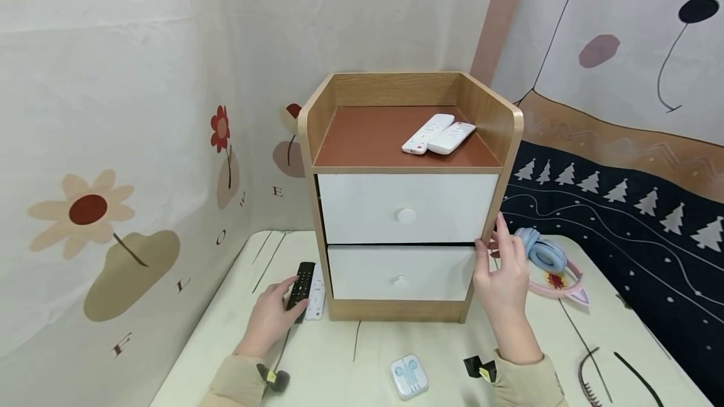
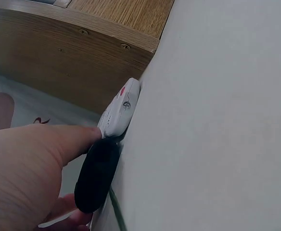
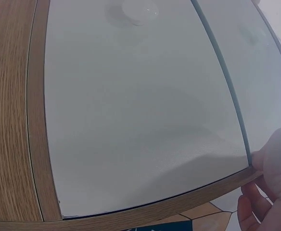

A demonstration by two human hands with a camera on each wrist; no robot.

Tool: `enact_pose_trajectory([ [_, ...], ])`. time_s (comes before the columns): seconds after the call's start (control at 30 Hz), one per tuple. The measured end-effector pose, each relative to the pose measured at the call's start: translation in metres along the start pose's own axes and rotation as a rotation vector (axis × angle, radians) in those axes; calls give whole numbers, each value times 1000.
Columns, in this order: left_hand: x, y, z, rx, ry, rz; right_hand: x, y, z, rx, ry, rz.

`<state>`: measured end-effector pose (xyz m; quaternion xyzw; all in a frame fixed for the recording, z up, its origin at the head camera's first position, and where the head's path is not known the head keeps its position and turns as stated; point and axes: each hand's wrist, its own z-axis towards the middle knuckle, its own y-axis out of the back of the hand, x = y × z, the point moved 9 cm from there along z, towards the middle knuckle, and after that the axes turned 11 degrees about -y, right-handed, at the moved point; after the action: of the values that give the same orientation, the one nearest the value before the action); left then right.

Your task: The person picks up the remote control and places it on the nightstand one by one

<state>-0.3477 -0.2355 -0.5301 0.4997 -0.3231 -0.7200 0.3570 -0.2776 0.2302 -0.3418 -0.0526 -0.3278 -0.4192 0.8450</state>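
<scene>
A small wooden cabinet (image 1: 397,310) with two white drawers stands on the table, both drawers closed. To its left, my left hand (image 1: 270,318) holds a black remote control (image 1: 301,282) between thumb and fingers; the remote lies on the table. Right beside it, against the cabinet, is a white remote control (image 1: 315,299). My right hand (image 1: 505,278) grips the cabinet's right side edge, thumb at the front and fingers along the outer side. In the right wrist view, the drawer front (image 3: 145,106) fills most of the picture. Two more white remotes (image 1: 428,133) rest on the brown top shelf.
Boxed earphones (image 1: 409,376) lie in front of the cabinet. At the right are blue headphones (image 1: 544,254) and a pink cat-ear headband (image 1: 575,281). Dark thin hair bands (image 1: 588,372) sit near the front right. Printed cloth hangs behind and on both sides.
</scene>
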Motion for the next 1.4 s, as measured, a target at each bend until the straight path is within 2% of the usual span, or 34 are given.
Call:
enact_pose_trajectory([
  [0.17,1,1,1,-8,25,9,0,1,1,7,-15,-7],
  [0.37,3,5,1,-50,36,42,0,2,1,8,-20,-9],
  [0.63,-3,6,-1,22,34,133,0,3,0,2,-14,-12],
  [0.8,-6,12,-2,9,69,76,0,3,0,6,-12,-17],
  [0.93,-3,19,-2,-22,106,24,0,1,1,16,-14,-22],
  [1.2,-8,44,0,-123,106,-21,0,-1,1,24,-11,-10],
  [1.33,-22,64,2,-224,81,-43,2,0,0,8,4,1],
  [1.4,-34,76,3,-289,46,-45,2,1,0,1,7,3],
])
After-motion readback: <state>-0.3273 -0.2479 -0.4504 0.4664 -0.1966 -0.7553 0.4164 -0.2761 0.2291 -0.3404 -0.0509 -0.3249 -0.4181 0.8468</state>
